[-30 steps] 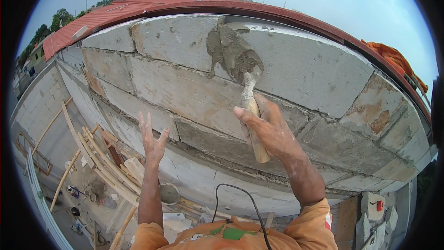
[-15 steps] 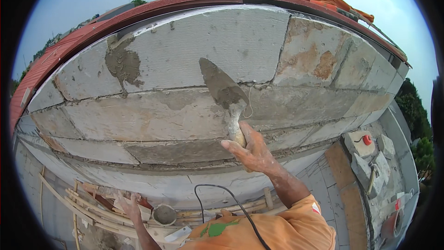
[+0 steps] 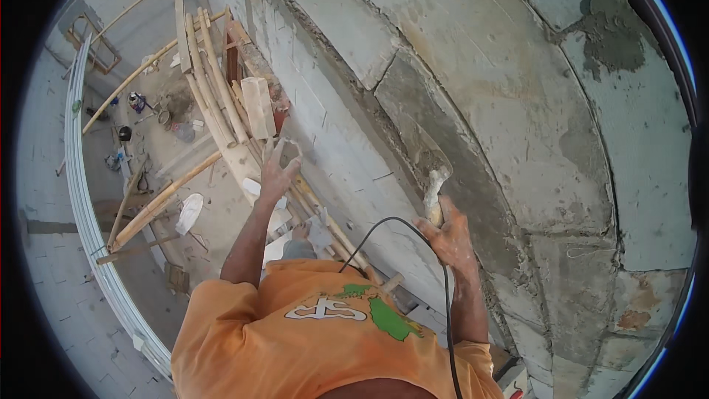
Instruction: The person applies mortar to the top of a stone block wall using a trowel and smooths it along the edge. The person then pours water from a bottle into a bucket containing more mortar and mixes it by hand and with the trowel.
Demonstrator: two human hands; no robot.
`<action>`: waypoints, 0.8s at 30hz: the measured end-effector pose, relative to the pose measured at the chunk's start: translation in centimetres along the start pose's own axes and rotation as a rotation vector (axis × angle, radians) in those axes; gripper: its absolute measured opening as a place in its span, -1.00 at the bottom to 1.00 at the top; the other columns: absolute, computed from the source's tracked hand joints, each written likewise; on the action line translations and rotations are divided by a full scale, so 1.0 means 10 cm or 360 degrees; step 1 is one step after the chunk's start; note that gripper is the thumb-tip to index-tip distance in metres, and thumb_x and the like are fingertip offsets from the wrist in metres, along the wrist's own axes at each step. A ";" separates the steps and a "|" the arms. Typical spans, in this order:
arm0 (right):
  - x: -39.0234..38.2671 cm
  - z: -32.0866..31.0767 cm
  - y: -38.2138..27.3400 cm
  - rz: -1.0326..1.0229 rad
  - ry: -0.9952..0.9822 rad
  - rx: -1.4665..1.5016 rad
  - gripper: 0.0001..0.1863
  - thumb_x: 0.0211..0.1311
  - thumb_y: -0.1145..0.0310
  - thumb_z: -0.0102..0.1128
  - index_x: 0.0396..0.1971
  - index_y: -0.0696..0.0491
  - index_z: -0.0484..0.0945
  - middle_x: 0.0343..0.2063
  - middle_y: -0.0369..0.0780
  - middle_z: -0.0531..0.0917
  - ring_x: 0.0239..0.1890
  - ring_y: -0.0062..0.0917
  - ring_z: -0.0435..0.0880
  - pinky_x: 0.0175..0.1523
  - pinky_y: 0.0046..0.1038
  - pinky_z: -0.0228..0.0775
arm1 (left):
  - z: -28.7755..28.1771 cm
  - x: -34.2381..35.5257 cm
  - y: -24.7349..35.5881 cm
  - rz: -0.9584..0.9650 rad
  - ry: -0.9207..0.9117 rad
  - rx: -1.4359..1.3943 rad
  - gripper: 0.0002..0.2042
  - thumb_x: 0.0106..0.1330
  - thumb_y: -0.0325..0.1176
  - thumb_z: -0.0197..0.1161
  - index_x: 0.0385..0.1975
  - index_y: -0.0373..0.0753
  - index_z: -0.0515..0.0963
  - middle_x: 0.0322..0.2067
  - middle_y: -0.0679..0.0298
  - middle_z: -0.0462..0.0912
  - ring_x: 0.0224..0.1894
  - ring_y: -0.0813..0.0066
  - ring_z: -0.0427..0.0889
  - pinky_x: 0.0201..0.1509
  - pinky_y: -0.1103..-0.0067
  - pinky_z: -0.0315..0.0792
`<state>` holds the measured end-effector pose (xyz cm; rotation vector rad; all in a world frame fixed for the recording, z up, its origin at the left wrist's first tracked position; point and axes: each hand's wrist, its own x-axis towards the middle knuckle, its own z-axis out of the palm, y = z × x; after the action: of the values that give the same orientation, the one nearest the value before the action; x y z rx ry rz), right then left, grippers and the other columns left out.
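My right hand (image 3: 449,233) grips the handle of a trowel (image 3: 425,149), whose mortar-smeared blade lies over a damp dark band of the grey block wall (image 3: 517,89). My left hand (image 3: 278,170) has its fingers apart and slightly bent, near a small grey round container partly hidden behind them; whether it touches that is unclear. A patch of wet mortar (image 3: 611,35) clings to the upper blocks at the right. A black cable (image 3: 391,219) loops between my arms across my orange shirt.
Below at the left, bamboo poles and planks (image 3: 210,81) run along the wall over a cluttered floor (image 3: 188,244) with tools and a white sack (image 3: 190,214). Long metal lengths (image 3: 77,155) stand along the far left, beside another block wall (image 3: 55,281).
The view has swung down and left from the upper wall and roof edge to the drop below. The trowel has moved down from the mortar patch; my left hand has come up beside the poles.
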<state>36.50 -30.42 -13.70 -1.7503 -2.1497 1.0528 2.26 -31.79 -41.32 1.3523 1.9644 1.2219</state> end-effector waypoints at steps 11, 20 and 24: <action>2.15 2.80 1.55 0.0107 -0.0943 -0.0273 -0.46 0.09 0.35 0.30 0.06 0.28 0.42 -0.17 0.16 0.65 -0.05 0.00 0.66 0.06 -0.16 0.46 | 0.83 -2.02 -1.56 -0.0566 -0.0225 0.0291 -0.37 0.19 -0.13 0.35 0.30 -0.07 0.39 0.37 -0.20 0.21 0.29 -0.13 0.38 0.38 0.17 0.27; 3.24 5.02 2.76 -0.0678 -0.0856 -0.0968 -0.74 0.12 0.37 0.18 -0.19 0.16 0.54 -0.23 0.12 0.68 -0.10 -0.06 0.70 -0.05 -0.17 0.60 | 1.72 -3.05 -2.58 -0.1072 -0.0150 0.0475 -0.28 0.21 -0.07 0.36 0.34 -0.26 0.31 0.39 -0.24 0.14 0.39 -0.23 0.22 0.41 0.08 0.18; 3.92 5.84 3.13 -0.0562 -0.0823 -0.1220 -0.81 0.16 0.37 0.19 -0.26 0.13 0.58 -0.31 0.05 0.71 -0.22 -0.19 0.76 -0.15 -0.23 0.65 | 1.92 -3.22 -2.63 -0.1174 -0.0274 0.0558 -0.28 0.22 -0.09 0.35 0.35 -0.24 0.29 0.41 -0.20 0.12 0.43 -0.18 0.16 0.45 -0.06 0.00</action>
<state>17.89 -16.71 -87.13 -1.2875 -3.3641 0.6698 17.10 -56.28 -77.05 0.7002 2.2977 0.4188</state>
